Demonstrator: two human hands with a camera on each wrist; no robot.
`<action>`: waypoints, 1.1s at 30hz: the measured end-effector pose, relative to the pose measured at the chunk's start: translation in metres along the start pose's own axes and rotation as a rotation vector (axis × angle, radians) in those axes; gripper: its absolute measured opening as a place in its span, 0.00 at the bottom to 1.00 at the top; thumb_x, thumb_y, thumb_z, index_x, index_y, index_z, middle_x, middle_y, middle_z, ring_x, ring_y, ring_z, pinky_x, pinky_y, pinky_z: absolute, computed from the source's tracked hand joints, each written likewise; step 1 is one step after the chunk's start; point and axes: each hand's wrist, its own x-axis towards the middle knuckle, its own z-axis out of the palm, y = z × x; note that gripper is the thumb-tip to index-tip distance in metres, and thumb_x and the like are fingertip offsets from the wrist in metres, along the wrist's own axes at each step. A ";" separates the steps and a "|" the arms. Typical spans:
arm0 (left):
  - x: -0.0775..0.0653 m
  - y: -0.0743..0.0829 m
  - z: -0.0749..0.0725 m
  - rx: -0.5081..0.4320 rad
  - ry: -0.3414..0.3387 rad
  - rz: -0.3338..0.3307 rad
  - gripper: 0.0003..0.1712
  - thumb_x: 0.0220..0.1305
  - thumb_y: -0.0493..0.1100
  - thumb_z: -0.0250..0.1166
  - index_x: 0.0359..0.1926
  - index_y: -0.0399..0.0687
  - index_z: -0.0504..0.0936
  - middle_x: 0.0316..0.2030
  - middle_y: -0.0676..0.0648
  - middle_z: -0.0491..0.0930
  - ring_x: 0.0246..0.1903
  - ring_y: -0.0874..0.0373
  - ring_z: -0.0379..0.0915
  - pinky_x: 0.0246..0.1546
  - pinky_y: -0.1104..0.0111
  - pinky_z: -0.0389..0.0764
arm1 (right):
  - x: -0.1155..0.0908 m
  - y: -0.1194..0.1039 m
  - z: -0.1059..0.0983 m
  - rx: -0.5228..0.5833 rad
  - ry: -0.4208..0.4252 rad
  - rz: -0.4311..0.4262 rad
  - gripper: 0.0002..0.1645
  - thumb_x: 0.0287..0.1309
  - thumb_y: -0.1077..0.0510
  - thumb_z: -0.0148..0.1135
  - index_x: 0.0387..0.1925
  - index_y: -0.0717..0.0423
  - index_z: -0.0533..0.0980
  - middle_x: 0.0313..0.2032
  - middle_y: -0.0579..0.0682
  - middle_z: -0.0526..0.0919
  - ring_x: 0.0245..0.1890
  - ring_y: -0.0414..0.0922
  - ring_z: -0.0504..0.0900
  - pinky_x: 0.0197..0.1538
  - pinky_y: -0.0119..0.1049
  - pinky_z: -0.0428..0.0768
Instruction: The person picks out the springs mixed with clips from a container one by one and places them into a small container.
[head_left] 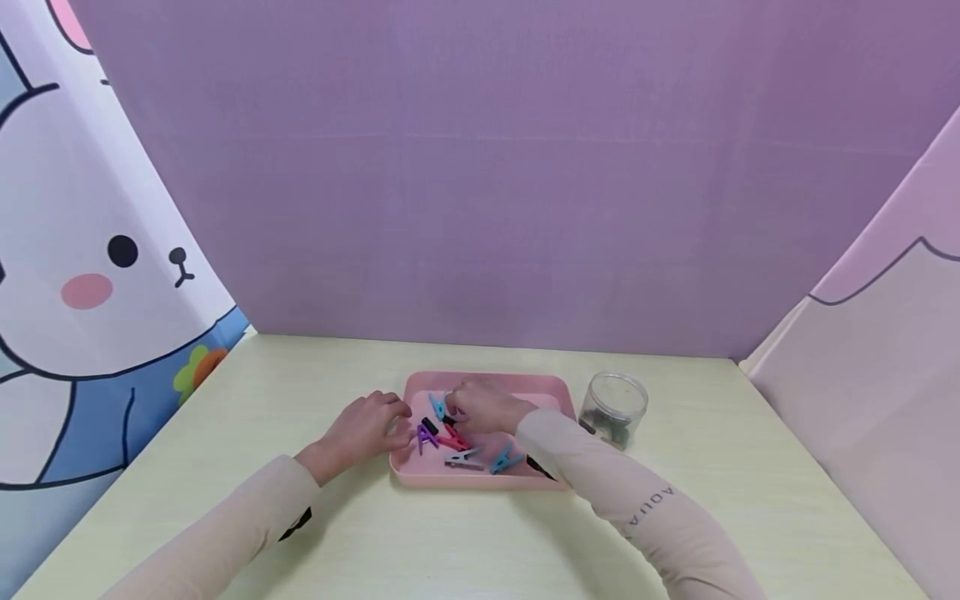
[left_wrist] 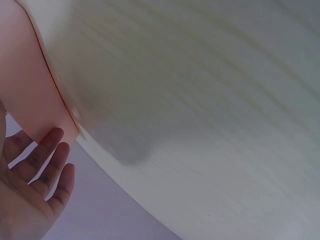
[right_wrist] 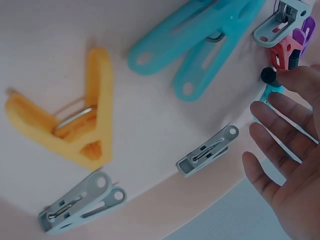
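My right hand [head_left: 487, 406] reaches into a pink tray [head_left: 480, 481]. Its thumb and index finger pinch a small black cylinder [right_wrist: 268, 76], partly covered by the thumb. Close to those fingertips lie a light-blue clothespin [head_left: 438, 407], a red clothespin [head_left: 455, 439], a purple clothespin [head_left: 426, 437] and another small black piece [head_left: 429, 426]. Nearer the tray's front are a grey clothespin [head_left: 463, 459] and a blue clothespin [head_left: 506, 458]. My left hand [head_left: 369, 429] is at the tray's left edge, its fingers loosely bent and holding nothing visible.
A clear round jar [head_left: 617, 408] with dark contents stands right of the tray. Under my right forearm, the right wrist view shows a yellow clothespin [right_wrist: 100, 110] and more grey clothespins [right_wrist: 80, 202]. A purple cloth wall [head_left: 480, 250] rises behind the pale table [head_left: 337, 542].
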 end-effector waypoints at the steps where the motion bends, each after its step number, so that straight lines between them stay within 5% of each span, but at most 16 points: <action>1: 0.000 0.000 0.000 0.002 0.003 0.005 0.19 0.51 0.54 0.65 0.40 0.47 0.82 0.38 0.49 0.80 0.38 0.53 0.74 0.41 0.59 0.78 | 0.000 0.000 0.001 -0.002 0.001 0.000 0.07 0.50 0.56 0.64 0.35 0.47 0.79 0.32 0.40 0.82 0.29 0.34 0.73 0.38 0.25 0.74; 10: 0.001 -0.001 0.002 0.006 0.017 0.021 0.20 0.51 0.55 0.66 0.39 0.46 0.82 0.38 0.48 0.80 0.37 0.53 0.74 0.41 0.59 0.78 | 0.002 0.002 0.002 -0.012 -0.011 0.010 0.04 0.50 0.55 0.65 0.30 0.47 0.77 0.22 0.37 0.75 0.23 0.35 0.70 0.31 0.24 0.70; 33: 0.003 -0.001 0.003 -0.006 -0.012 0.002 0.21 0.51 0.56 0.66 0.40 0.48 0.82 0.39 0.49 0.80 0.37 0.55 0.73 0.40 0.61 0.77 | 0.003 0.003 0.006 -0.038 -0.034 0.062 0.03 0.50 0.56 0.65 0.29 0.47 0.79 0.25 0.39 0.79 0.25 0.34 0.72 0.35 0.25 0.74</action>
